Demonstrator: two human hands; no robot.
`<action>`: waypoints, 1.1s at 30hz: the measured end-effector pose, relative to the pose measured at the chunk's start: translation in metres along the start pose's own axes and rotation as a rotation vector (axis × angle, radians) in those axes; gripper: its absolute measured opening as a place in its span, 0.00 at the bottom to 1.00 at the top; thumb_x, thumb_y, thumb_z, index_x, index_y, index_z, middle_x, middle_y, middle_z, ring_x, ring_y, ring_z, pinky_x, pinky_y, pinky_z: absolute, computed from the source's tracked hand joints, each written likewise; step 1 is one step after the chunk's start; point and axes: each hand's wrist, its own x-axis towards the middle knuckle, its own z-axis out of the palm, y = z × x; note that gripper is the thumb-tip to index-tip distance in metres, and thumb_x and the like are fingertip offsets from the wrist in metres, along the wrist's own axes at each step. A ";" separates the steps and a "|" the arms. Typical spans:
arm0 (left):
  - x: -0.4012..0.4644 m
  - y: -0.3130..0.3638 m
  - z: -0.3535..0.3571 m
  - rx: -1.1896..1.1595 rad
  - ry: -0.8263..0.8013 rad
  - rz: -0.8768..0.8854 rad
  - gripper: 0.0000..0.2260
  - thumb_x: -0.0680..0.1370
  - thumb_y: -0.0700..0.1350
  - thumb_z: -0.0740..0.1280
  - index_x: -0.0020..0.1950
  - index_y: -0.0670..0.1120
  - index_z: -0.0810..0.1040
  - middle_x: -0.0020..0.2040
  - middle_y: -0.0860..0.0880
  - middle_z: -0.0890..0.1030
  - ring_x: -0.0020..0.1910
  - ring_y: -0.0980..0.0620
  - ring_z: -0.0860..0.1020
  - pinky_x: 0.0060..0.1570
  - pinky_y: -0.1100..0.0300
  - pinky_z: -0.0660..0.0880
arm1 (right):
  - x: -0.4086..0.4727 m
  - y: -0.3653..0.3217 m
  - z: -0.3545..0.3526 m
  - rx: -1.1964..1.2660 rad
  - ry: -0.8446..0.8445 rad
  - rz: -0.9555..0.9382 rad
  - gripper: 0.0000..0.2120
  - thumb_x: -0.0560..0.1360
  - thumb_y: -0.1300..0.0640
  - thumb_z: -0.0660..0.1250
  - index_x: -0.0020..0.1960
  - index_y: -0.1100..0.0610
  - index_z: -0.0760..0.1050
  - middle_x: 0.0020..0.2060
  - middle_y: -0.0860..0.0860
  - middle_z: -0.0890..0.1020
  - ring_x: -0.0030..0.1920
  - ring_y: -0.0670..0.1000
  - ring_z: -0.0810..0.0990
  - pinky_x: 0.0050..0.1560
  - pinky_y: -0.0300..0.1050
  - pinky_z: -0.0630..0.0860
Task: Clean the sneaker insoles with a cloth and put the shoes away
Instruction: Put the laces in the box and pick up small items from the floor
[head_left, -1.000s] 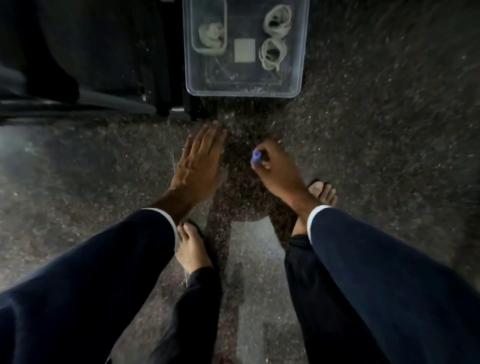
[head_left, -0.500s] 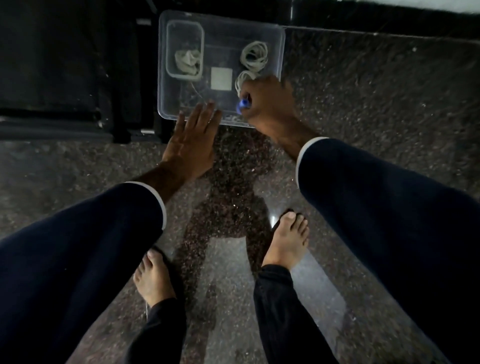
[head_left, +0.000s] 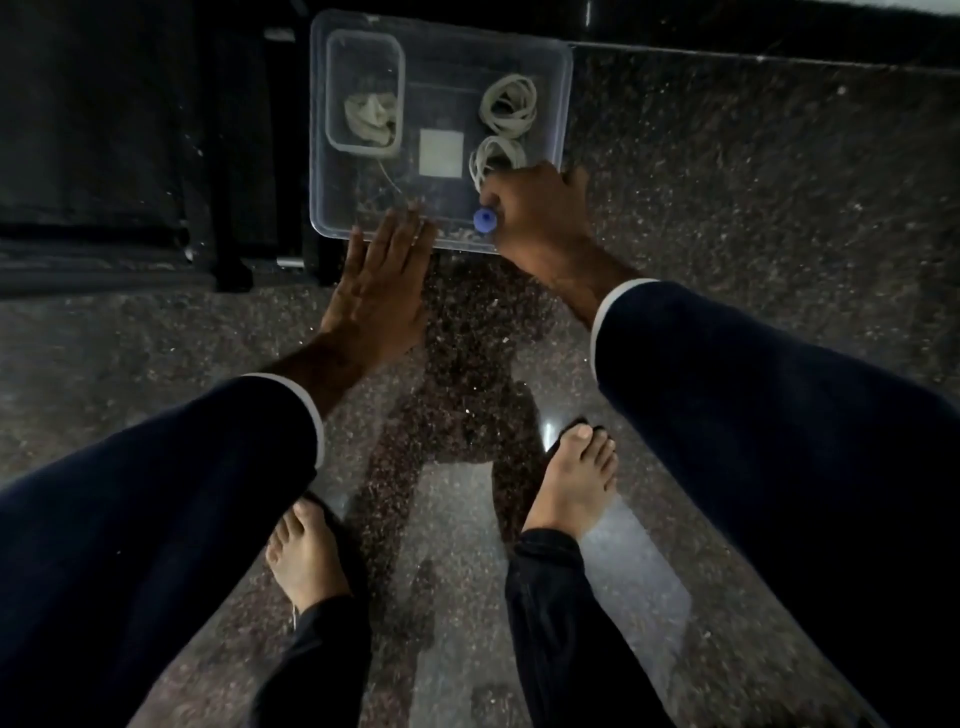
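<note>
A person is standing barefoot on a dark speckled floor (head_left: 753, 171), bending over a clear plastic bin (head_left: 563, 104) that sits at twelve o'clock from the feet. A second ago both hands were hanging over bare floor, short of the bin; now they are reaching it.

The right hand (head_left: 535, 218) is closed around a small blue object (head_left: 484, 220), only its rounded tip showing, and is lying over the bin's near right corner at one o'clock. What the blue object is cannot be told.

The left hand (head_left: 379, 291) is holding nothing, its fingers straight and together, fingertips touching the bin's near edge at eleven o'clock.

Inside the bin are two coils of pale laces (head_left: 509, 104), a pale square (head_left: 441, 154), and a smaller clear tub (head_left: 363, 39) holding a crumpled pale cloth (head_left: 370, 118) at its ten o'clock corner.

No sneakers or insoles are showing anywhere in view. The cloth is lying untouched in the tub.

The person is probably dropping the blue object into the bin or collecting supplies, so the wiping looks not yet under way at this moment.
</note>
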 end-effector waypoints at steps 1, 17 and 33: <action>-0.003 0.000 -0.005 0.005 -0.002 0.007 0.39 0.78 0.46 0.66 0.82 0.42 0.47 0.83 0.40 0.48 0.82 0.39 0.47 0.78 0.37 0.46 | -0.007 0.001 -0.005 0.010 -0.002 0.011 0.12 0.71 0.59 0.66 0.54 0.50 0.77 0.48 0.48 0.83 0.57 0.57 0.78 0.57 0.52 0.62; -0.157 0.092 -0.220 -0.002 -0.017 0.003 0.37 0.82 0.60 0.56 0.83 0.42 0.48 0.83 0.39 0.48 0.82 0.41 0.46 0.77 0.34 0.46 | -0.225 -0.045 -0.189 -0.096 -0.095 -0.131 0.45 0.75 0.33 0.60 0.82 0.55 0.49 0.80 0.59 0.55 0.78 0.63 0.59 0.76 0.64 0.59; -0.422 0.126 -0.438 -0.156 0.178 -0.297 0.34 0.80 0.58 0.52 0.83 0.44 0.50 0.83 0.41 0.48 0.82 0.42 0.46 0.77 0.33 0.48 | -0.368 -0.220 -0.414 -0.277 -0.047 -0.516 0.44 0.76 0.32 0.58 0.82 0.55 0.47 0.81 0.58 0.51 0.80 0.60 0.54 0.78 0.63 0.53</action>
